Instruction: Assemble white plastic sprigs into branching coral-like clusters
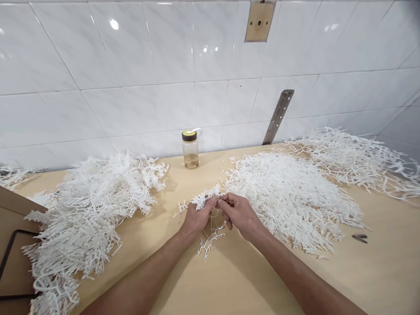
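Note:
Near the middle of the wooden table, my left hand (198, 215) is closed on a white branching piece (204, 197), whose short twigs stick out above the thumb. My right hand (239, 215) meets it from the right, with thumb and index finger pinched at the end of the same piece. White branched stems (210, 243) hang or lie just below the two hands; which cannot be told. Close to my right hand spreads a wide heap of small white twigs (288, 192). A larger heap of white branching pieces (95, 205) lies left of my left hand.
A bottle with a yellow-green lid (190, 151) stands behind my hands near the tiled wall. Looser white branches (354, 155) lie at the back right. Small metal snips (360, 238) rest on the right. A wooden box-like object (16, 245) is at the left edge.

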{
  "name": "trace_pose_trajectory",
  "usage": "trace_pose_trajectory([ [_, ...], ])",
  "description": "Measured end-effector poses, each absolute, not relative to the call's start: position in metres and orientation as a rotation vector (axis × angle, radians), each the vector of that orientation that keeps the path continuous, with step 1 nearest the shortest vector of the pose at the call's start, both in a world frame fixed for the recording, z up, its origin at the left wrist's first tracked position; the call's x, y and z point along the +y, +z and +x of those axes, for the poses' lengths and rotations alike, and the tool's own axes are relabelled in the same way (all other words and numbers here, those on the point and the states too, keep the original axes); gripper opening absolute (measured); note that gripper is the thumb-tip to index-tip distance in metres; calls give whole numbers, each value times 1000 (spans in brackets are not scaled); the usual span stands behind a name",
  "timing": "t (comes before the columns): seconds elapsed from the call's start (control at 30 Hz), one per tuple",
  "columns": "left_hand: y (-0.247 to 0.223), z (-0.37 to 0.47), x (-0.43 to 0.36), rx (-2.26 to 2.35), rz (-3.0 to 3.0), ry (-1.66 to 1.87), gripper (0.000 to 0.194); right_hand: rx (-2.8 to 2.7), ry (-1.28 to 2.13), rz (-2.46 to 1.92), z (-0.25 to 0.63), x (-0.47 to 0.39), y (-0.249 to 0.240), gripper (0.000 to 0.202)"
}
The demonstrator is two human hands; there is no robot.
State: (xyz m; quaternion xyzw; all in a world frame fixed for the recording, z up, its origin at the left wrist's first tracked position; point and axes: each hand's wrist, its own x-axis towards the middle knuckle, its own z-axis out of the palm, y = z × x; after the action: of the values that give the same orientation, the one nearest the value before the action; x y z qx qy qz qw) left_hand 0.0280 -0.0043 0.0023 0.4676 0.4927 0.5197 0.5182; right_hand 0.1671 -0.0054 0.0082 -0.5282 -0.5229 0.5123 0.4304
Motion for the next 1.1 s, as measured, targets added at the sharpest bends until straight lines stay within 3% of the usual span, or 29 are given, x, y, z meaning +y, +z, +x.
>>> trace_pose_trajectory([
  [0.5,11,24,-3,1145,982,1215,48,-1439,1196,-1343,172,-7,6,18],
  [1.1,-3,25,-7,1251,1426,1383,17,-1562,1117,-1557,170,-10,16,14],
])
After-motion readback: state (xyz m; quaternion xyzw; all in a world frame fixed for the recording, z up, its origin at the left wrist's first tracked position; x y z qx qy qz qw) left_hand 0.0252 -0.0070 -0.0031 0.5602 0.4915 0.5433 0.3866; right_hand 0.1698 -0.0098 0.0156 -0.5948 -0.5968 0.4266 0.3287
